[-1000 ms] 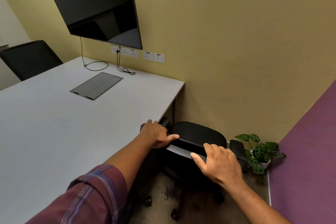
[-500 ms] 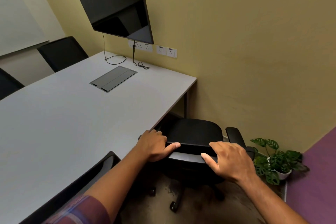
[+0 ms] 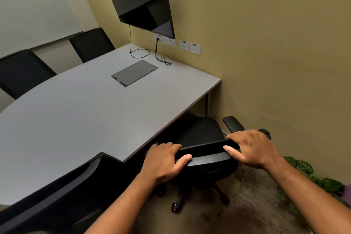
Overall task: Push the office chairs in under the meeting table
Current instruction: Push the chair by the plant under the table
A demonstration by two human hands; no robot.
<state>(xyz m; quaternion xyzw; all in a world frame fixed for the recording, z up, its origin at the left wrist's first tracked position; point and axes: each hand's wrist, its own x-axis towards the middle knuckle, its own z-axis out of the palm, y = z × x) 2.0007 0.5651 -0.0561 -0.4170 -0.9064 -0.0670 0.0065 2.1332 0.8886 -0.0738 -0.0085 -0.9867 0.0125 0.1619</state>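
Wrapped the left hand (image 3: 163,161) round one end of the top of the office chair (image 3: 207,153), thumb on the near side, fingers curled over the far side. Did the same with the right hand (image 3: 252,148) at the other end. Kept both hands where they were a moment ago, each grip pressed tight on the chair back, not spread.

Got the front of the seat (image 3: 199,129) tucked under the right edge of the surface (image 3: 95,110), close to its far right corner. Left the back, one armrest (image 3: 233,123) and a wheel (image 3: 175,206) out past that edge. Could not tell how far under the seat went, as the surface hid it.

Stepped back and turned a bit since a second ago, by the look of it. Brought a second chair (image 3: 57,186) into sight that way, just beside the left arm, along the near part of the same edge. Could not tell if that one was pushed in.

Saw a plant (image 3: 303,167) on the floor by the wall, near the right arm. Saw two more chairs (image 3: 93,43) at the far side of the surface, backs close to its edge.

Looked like the job was partly done: probably needed one more straight shove on this chair. Might bump the armrest on the edge if pushed crooked. After that, likely needed to go to the second chair.
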